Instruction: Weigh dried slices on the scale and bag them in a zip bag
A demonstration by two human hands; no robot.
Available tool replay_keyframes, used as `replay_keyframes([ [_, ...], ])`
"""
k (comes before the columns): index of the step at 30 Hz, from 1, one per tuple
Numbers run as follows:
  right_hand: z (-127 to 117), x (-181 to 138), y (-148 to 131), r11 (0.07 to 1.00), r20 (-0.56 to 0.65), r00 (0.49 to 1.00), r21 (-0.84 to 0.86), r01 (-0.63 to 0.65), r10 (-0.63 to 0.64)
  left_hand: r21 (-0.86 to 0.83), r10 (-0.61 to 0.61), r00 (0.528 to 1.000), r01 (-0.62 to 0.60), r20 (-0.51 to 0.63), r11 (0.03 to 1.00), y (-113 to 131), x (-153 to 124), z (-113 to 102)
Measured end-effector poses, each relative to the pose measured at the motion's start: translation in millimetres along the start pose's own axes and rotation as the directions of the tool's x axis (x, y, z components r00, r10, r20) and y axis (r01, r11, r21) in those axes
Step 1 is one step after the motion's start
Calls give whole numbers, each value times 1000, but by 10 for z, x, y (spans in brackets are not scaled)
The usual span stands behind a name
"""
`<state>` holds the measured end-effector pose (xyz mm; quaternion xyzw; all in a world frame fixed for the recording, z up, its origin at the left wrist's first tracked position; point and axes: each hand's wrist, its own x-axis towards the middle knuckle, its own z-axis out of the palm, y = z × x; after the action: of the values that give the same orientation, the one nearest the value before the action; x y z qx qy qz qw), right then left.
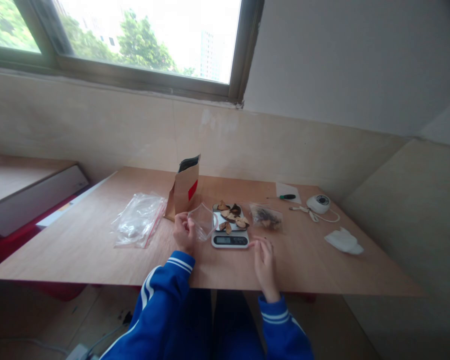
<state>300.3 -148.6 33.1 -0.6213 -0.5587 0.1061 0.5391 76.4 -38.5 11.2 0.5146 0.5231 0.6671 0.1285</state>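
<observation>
A small digital kitchen scale (230, 239) sits near the table's front edge, with several dried brown slices (232, 216) piled on its platform. My left hand (183, 231) is closed on the rim of a small clear plastic bag (203, 220), held open just left of the scale. My right hand (263, 256) rests on the table to the right of the scale, fingers loosely extended and holding nothing. Behind the left hand stands a brown paper pouch (184, 188) with a red label, its top open.
A pile of clear zip bags (138, 219) lies at the left. A filled clear bag (266, 216) lies right of the scale. Further right are a green-handled screwdriver (287, 197) on paper, a white round device (318, 203) with cable, and a crumpled tissue (344, 241).
</observation>
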Motion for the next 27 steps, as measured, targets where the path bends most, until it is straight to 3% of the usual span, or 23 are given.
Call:
replay_keyframes([
  [7, -148, -401, 2, 995, 29, 995, -6, -99, 100, -25, -24, 999, 23, -28, 999, 17, 2, 16],
  [19, -125, -457, -87, 994, 70, 992, -24, -103, 104, 81, 52, 988, -41, -145, 996, 61, 21, -7],
  [27, 26, -360, -112, 997, 12, 1000, -74, 5, -4, 62, 77, 983, -67, -166, 996, 47, 42, 6],
])
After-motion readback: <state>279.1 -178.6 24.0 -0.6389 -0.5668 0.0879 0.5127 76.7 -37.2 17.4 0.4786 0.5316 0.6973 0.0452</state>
